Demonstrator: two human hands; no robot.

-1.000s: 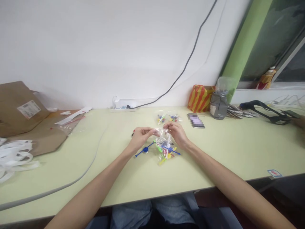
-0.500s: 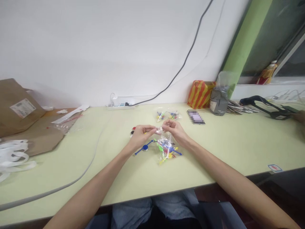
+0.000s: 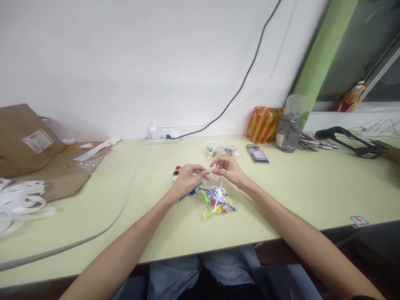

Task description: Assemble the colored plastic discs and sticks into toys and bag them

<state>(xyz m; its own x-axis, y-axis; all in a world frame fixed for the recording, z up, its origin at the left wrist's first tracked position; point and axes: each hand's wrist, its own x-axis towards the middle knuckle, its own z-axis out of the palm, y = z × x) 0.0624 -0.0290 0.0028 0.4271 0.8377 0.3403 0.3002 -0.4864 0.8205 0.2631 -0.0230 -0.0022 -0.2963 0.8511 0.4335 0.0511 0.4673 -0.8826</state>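
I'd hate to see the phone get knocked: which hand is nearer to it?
Right. The right hand is left of the phone and nearer the camera, not touching it; the left hand is farther left.

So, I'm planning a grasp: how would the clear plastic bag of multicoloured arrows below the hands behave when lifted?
The clear plastic bag likely flops, being wrinkled; seems light, holding slim arrows; and may slip, given its shine.

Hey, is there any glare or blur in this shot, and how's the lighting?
In the head view, bright glints on the clear bag partly obscure its colorful contents; in the head view, the phone has a screen masked by coarse pixel blocks; in the head view, light on the table looks fairly even, while the window is dark.
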